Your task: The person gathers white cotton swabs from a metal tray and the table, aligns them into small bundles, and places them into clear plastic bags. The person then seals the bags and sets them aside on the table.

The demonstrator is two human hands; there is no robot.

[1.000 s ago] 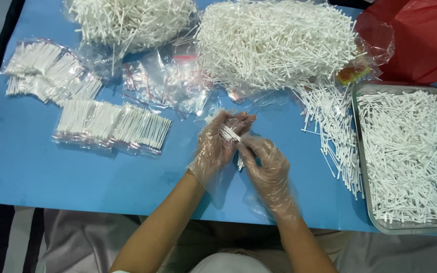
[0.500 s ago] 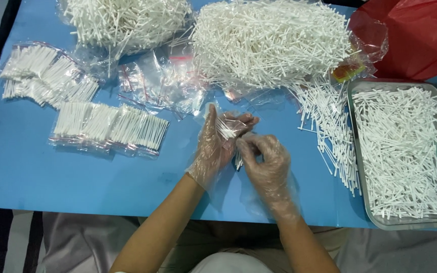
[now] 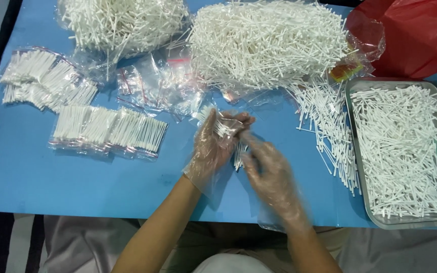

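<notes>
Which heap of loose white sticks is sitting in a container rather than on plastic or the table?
The heap at far right: it fills the metal tray. The two big heaps at the top lie on clear plastic.

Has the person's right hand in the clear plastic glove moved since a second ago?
Yes. The right hand has dropped slightly toward the near edge of the blue table, away from the left hand.

Blue table (image 3: pixel 36 182); on it two heaps of white sticks (image 3: pixel 266 43) at the far edge; packed bags (image 3: pixel 110 129) on the left; empty bags (image 3: pixel 160 86) mid-table; loose sticks (image 3: pixel 327 129) beside a metal tray (image 3: pixel 355 131); red bag (image 3: pixel 421 35) top right.
</notes>
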